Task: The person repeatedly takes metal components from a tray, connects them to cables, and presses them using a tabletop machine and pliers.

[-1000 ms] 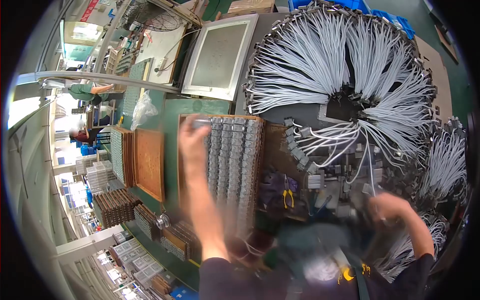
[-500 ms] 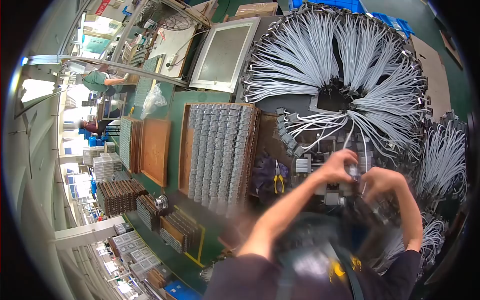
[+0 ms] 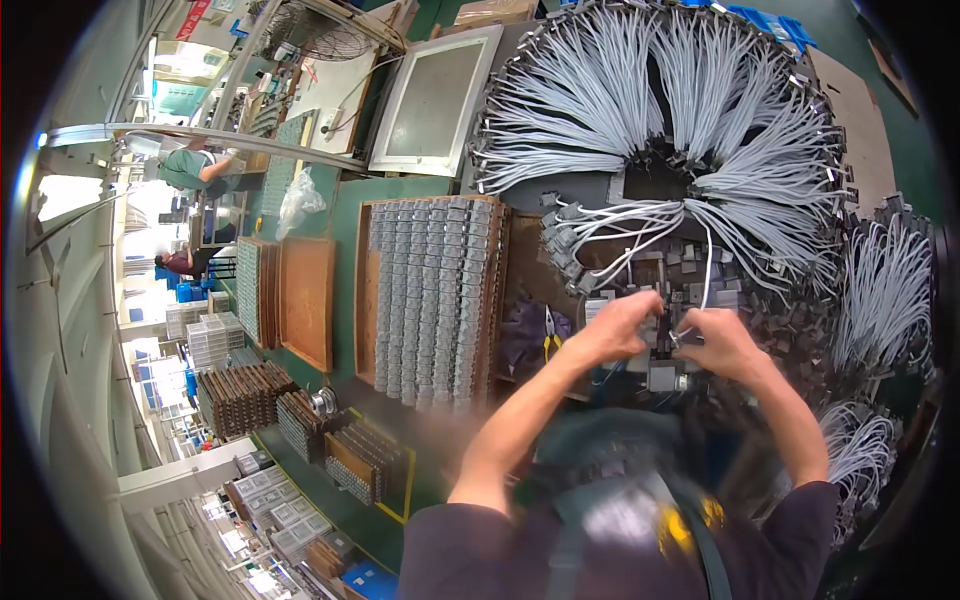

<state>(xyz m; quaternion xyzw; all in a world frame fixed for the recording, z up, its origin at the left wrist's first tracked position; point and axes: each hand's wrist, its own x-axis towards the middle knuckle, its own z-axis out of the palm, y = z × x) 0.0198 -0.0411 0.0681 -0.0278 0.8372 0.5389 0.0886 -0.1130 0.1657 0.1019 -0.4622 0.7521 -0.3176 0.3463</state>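
Note:
My right hand (image 3: pixel 722 342) has its fingers closed on the end of a white cable (image 3: pixel 709 268), which runs down from the large cable bundle. A small shiny piece shows at its fingertips. To its left, my left hand (image 3: pixel 622 328) is curled beside a metal fixture (image 3: pixel 662 376), thumb and fingers bent towards it. What lies between those fingers is too small to make out. Left of that hand, pliers with yellow handles (image 3: pixel 551 335) rest on a dark cloth (image 3: pixel 523 335). Several white cables with grey connectors (image 3: pixel 566 245) lie above my left hand.
White cables (image 3: pixel 590 90) fan out in a big ring at the back. More cable bundles (image 3: pixel 885 300) hang at the right. A wooden tray (image 3: pixel 367 300) holds rows of grey metal parts (image 3: pixel 430 300). Small metal pieces (image 3: pixel 775 315) are scattered right of the fixture. Two people are farther off.
My hands were close together around a shiny piece and a cable; now they are farther apart. My left hand has moved left, and my right hand slightly left with the cable. The view has shifted a little.

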